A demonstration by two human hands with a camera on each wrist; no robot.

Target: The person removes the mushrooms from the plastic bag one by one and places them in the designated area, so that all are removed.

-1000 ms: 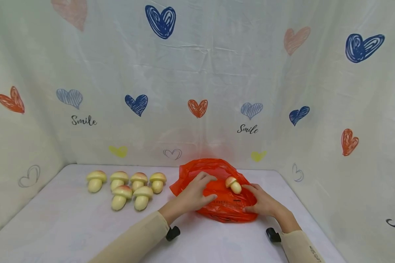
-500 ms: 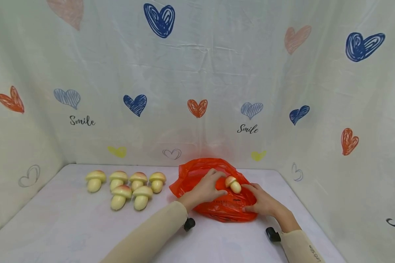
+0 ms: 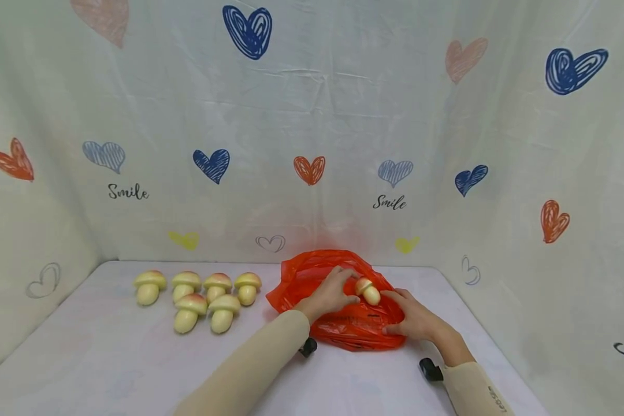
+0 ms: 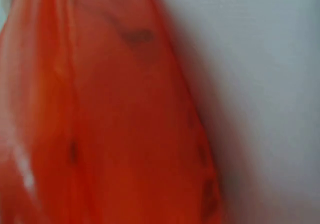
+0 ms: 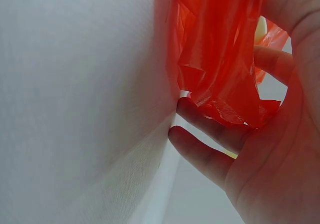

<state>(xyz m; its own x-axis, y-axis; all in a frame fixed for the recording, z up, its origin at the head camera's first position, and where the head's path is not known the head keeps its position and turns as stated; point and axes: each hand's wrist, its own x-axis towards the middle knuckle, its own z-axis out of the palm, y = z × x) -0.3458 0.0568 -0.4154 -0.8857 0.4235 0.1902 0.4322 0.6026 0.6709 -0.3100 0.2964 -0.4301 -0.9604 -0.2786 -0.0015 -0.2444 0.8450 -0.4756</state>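
A red plastic bag point(image 3: 353, 332) lies with its mouth spread at the back middle of the white table. One mushroom point(image 3: 370, 293), cream with a reddish cap, rests inside near its right edge. Over the bag reaches my left hand point(image 3: 330, 293), thumb and fingers apart, fingertips close to the left side of that mushroom's cap. My right hand point(image 3: 413, 316) grips the bag's right edge. In the right wrist view the fingers of the right hand point(image 5: 270, 159) lie along crumpled plastic. Only blurred red plastic point(image 4: 125, 114) fills much of the left wrist view.
Several similar mushrooms point(image 3: 189, 312) stand grouped on the table point(image 3: 99, 358), left of the bag. A white curtain point(image 3: 270, 127) printed with hearts closes off the back and both sides. Black wrist cameras point(image 3: 430, 370) sit under both forearms.
My left hand has moved right across the bag, up to the mushroom inside it. My right hand and the bag stay almost where they were.
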